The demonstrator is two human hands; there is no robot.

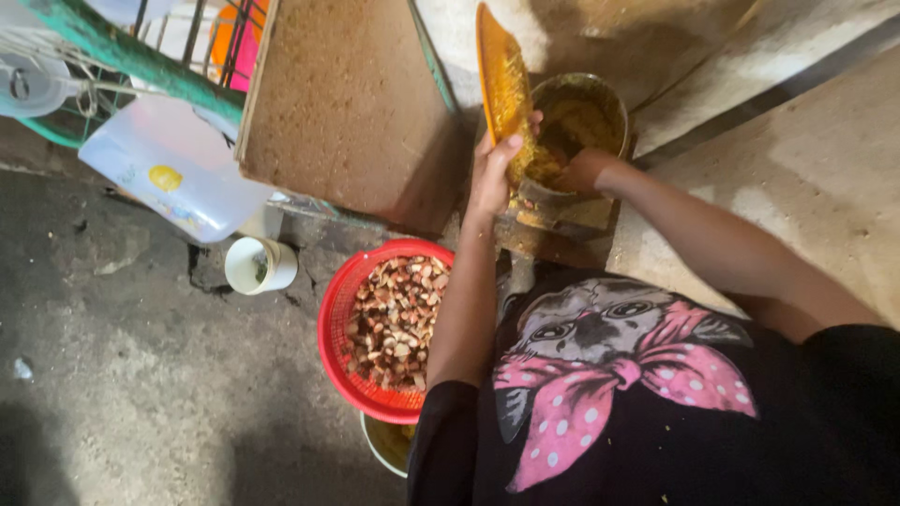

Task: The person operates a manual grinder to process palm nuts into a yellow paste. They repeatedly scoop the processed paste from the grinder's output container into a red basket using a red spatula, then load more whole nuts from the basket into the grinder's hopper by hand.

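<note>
My left hand [494, 173] grips an orange plate [502, 80] smeared with yellow paste, tilted on edge against the rim of a round metal hopper [600, 94] full of the same yellow-brown paste. My right hand [583, 171] reaches into the hopper's near side, fingers coated in paste and partly hidden. The hopper sits on a paste-stained machine body [562, 211] just below both hands.
A red mesh basket [339, 323] of brown and white nut pieces sits over a pale bowl [380, 448] by my left arm. A white cup [260, 265], a clear plastic jug [173, 169], a brown board [347, 103] and a green metal frame [112, 52] lie to the left on the concrete floor.
</note>
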